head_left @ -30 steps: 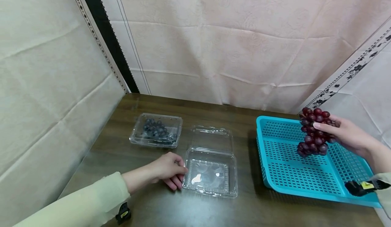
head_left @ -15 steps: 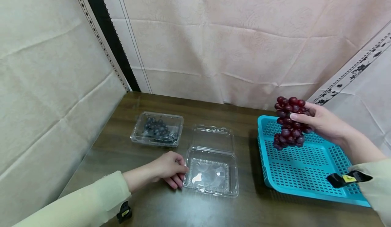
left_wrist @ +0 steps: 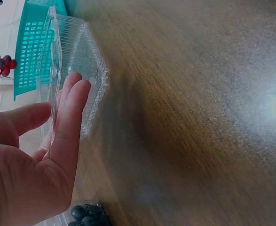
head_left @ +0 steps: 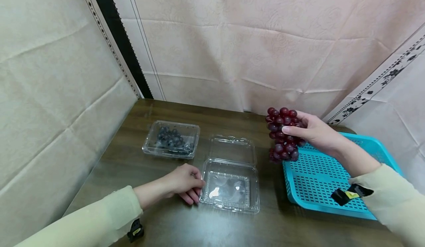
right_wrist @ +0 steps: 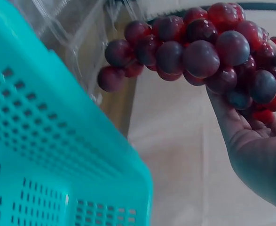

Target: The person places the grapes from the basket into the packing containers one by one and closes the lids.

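A bunch of red grapes (head_left: 282, 134) hangs from my right hand (head_left: 317, 132), its thumb across the front of the bunch. It is raised over the left edge of the blue basket (head_left: 293, 188). In the right wrist view the grapes (right_wrist: 201, 59) spread out above the basket's rim. My left hand (head_left: 186, 184) pinches the left rim of an unlidded clear plastic clamshell box (head_left: 229, 186), whose lid (head_left: 232, 150) lies folded back behind it. In the left wrist view the rim runs between the thumb (left_wrist: 32, 117) and fingers.
A closed clear box (head_left: 190, 132) of dark grapes (head_left: 170, 138) stands at the back left of the brown wooden table (head_left: 166, 225). Pale cloth curtains (head_left: 252, 47) hang behind and to both sides of the table.
My right hand has carried the red grapes leftward, from over the middle of the basket to its left edge. My left hand stays at the clamshell box.
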Demonstrator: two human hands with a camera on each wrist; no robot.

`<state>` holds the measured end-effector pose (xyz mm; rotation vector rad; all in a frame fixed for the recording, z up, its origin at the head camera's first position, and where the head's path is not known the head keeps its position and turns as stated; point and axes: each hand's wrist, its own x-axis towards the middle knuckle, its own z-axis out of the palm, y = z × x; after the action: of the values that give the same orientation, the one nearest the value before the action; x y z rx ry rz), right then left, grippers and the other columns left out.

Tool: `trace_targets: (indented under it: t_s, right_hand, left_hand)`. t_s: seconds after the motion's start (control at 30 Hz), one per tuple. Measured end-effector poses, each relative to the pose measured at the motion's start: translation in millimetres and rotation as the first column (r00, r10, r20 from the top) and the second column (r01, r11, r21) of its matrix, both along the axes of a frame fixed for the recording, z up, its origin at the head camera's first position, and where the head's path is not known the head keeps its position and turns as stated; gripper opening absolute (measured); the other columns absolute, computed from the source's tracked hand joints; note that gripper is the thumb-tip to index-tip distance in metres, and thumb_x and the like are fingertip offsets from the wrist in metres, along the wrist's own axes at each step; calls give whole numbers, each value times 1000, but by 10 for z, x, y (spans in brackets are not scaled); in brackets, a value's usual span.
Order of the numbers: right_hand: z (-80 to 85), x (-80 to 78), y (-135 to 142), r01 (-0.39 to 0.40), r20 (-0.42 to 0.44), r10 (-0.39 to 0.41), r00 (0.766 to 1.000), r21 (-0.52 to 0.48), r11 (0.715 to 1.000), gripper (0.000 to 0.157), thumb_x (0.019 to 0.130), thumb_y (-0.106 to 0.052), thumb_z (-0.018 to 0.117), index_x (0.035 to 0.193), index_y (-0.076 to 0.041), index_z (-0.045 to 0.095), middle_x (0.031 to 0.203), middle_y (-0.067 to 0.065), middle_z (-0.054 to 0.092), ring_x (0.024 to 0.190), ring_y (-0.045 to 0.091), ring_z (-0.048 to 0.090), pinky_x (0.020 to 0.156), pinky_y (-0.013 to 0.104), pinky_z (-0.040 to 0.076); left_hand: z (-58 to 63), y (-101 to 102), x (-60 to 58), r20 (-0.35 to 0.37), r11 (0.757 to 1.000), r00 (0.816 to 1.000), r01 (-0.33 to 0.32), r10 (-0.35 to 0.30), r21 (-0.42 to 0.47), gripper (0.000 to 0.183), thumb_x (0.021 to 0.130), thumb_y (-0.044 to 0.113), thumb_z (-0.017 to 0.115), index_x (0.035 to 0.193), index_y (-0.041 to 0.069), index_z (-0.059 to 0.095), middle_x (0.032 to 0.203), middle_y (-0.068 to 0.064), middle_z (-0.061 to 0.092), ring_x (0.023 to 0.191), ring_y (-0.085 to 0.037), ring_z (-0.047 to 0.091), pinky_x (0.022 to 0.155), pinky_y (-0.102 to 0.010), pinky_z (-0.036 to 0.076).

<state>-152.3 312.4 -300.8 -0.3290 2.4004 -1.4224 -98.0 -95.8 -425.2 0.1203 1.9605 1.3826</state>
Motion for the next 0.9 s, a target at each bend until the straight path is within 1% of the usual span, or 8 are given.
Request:
trace_targets:
  t_s: [0.17,0.23,0.37,0.57,0.73,0.9]
  right_hand:
    - [-85,21,-228,-6,16,6,1000,-7,1000,56,110,-25,64,158,-4,44,141,12,67,118,15,69,97,27,60]
    - [-133,30,-313,-14,22,14,1000,-4,1000,58,109,-27,66,158,-5,45,144,16,64,121,17,68,99,29,59]
    - [-234,56,-462,-39,34,39,999,4,999,60,107,-30,69,158,-7,46,145,15,64,125,20,66,105,34,57]
    - [-361,88,-646,-74,54,75,996,-25,997,56,105,-29,72,152,-6,52,136,14,70,121,26,68,104,41,59]
    - [-458,114,-769,-91,70,92,993,-22,996,60,104,-31,74,153,-6,51,136,14,69,122,27,66,107,47,58]
    - [-558,149,-872,-121,57,119,991,21,992,63,100,-33,77,151,-6,52,136,15,68,123,31,65,99,49,64]
  left_hand:
    - [-5,-2,5,-4,1000,1000,-2,2,0,11,104,8,68,97,0,66,79,-16,74,65,-26,77,56,-39,67]
    - [-7,-2,9,-4,1000,1000,-7,7,4,11,104,8,68,97,0,66,80,-17,73,66,-26,77,56,-39,67]
    - [-11,-2,15,-2,1000,1000,-18,18,14,11,104,7,68,96,1,65,81,-17,73,66,-27,77,57,-39,67]
    - [-17,-5,22,0,1000,1000,-20,20,22,11,104,8,68,95,1,65,80,-16,72,66,-27,77,57,-38,67]
    - [-22,-9,25,1,999,1000,-27,27,23,11,103,8,68,95,1,64,79,-16,72,66,-26,77,56,-38,67]
    - [-20,-7,27,3,999,999,-32,32,26,11,103,7,68,95,1,64,80,-17,72,65,-25,76,56,-37,67]
